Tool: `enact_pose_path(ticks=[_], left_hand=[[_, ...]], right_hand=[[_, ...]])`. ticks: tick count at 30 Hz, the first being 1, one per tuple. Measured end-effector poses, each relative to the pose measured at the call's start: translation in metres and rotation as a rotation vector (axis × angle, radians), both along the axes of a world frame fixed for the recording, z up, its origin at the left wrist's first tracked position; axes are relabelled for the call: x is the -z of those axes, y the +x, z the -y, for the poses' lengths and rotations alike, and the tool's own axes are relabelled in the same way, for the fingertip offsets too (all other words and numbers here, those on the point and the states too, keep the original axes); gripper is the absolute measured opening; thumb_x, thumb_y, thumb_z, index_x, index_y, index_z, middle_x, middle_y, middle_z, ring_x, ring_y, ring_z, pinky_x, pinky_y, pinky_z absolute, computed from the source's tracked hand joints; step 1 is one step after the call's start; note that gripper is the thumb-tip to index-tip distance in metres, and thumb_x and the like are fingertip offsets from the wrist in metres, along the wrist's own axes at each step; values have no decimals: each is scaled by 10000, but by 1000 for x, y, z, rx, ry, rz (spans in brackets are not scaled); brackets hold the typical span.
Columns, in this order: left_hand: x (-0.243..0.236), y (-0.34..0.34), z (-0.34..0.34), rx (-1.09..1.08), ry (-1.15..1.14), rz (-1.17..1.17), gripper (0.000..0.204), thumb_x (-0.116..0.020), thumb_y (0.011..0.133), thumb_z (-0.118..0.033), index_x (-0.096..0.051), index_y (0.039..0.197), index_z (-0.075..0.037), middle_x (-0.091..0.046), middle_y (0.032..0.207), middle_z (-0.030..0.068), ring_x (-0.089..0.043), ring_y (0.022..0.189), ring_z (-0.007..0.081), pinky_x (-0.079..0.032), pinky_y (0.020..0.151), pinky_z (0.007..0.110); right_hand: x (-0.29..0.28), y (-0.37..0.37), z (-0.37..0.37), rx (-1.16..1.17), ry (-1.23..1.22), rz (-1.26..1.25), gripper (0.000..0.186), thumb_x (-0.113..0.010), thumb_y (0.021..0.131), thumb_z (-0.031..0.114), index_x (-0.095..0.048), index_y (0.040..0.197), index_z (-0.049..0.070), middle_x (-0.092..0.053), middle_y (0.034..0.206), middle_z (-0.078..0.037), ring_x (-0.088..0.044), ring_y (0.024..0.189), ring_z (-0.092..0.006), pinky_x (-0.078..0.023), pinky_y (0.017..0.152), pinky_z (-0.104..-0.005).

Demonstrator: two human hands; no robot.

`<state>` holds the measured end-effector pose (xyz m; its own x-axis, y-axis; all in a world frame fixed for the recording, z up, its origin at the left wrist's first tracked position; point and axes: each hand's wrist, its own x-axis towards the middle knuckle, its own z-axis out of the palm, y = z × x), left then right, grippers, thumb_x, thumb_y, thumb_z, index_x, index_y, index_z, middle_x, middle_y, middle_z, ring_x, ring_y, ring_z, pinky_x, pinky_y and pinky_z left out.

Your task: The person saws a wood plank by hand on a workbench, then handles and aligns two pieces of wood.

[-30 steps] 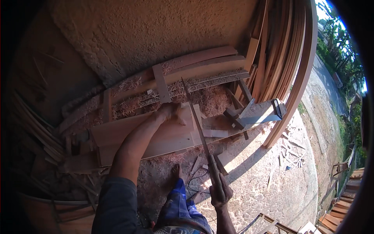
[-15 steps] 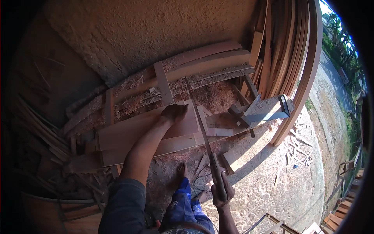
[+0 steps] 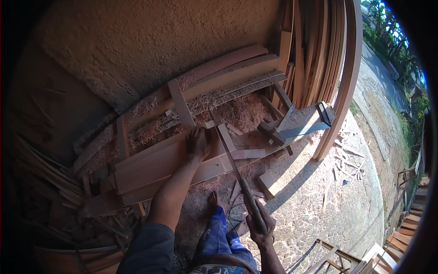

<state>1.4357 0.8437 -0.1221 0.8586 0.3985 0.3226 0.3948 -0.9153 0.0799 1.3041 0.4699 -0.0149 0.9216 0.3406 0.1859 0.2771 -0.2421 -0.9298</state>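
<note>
A long handsaw (image 3: 233, 165), its narrow blade seen nearly edge-on, lies across the right end of a pale wooden board (image 3: 150, 165). My right hand (image 3: 261, 228) is closed round its brown wooden handle, low and right of the bench. Beside the blade, my left hand (image 3: 197, 144) bears down on the board with its fingers hooked over the far side. A short wood piece (image 3: 226, 137) sits just right of the blade. Whether the teeth are inside a cut cannot be made out.
Wood shavings (image 3: 239, 112) cover the bench between long planks (image 3: 232, 77). A wooden clamp-like block (image 3: 271, 133) and a metal-ended board (image 3: 305, 130) are at right. Tall timbers (image 3: 319, 55) lean on the wall. Offcuts (image 3: 346, 160) litter the ground.
The view has shifted, so the bench appears farther left. The saw has been drawn back toward me, its tip now nearer. My left hand has moved slightly nearer on the board.
</note>
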Motion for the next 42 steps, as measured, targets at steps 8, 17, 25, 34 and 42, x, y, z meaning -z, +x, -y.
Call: enact_pose_path(ticks=[8, 17, 25, 34, 42], left_hand=[[-2, 4, 3, -21, 12, -94, 186, -593, 871, -131, -611, 1055, -117, -666, 1072, 79, -634, 1047, 283, -490, 847, 482], [-7, 4, -2, -3, -10, -46, 129, -621, 865, -134, -611, 993, -124, -666, 1010, 72, -633, 1029, 295, -484, 856, 495], [14, 9, -12, -8, -38, -118, 170, -651, 850, -181, -610, 1008, -135, -657, 1019, 67, -624, 1044, 292, -491, 866, 490], [6, 11, -8, -14, -63, -259, 337, -665, 841, -240, -583, 1153, -141, -646, 1095, 79, -612, 1101, 281, -490, 893, 504], [18, 4, -17, 35, -77, -259, 360, -671, 850, -223, -589, 1191, -142, -642, 1128, 102, -598, 1130, 292, -486, 882, 503]], right_hand=[[-20, 20, 16, -92, -93, -146, 566, -752, 861, 147, -570, 1367, -29, -725, 1140, -195, -728, 996, -222, -556, 851, -319], [-44, 13, 30, -137, -123, -180, 582, -775, 809, 114, -589, 1339, -35, -710, 1183, -209, -725, 1056, -275, -559, 893, -341], [-19, 86, -60, -184, 34, -169, 601, -763, 870, 226, -547, 1405, 56, -729, 947, -187, -747, 771, -272, -565, 703, -346], [-53, 29, 13, -181, -140, -179, 664, -784, 818, 166, -532, 1429, 103, -722, 1124, -187, -751, 918, -306, -600, 785, -370], [-45, 64, -38, -140, 5, -305, 580, -751, 827, 109, -581, 1380, 67, -736, 1073, -179, -747, 884, -213, -569, 767, -314]])
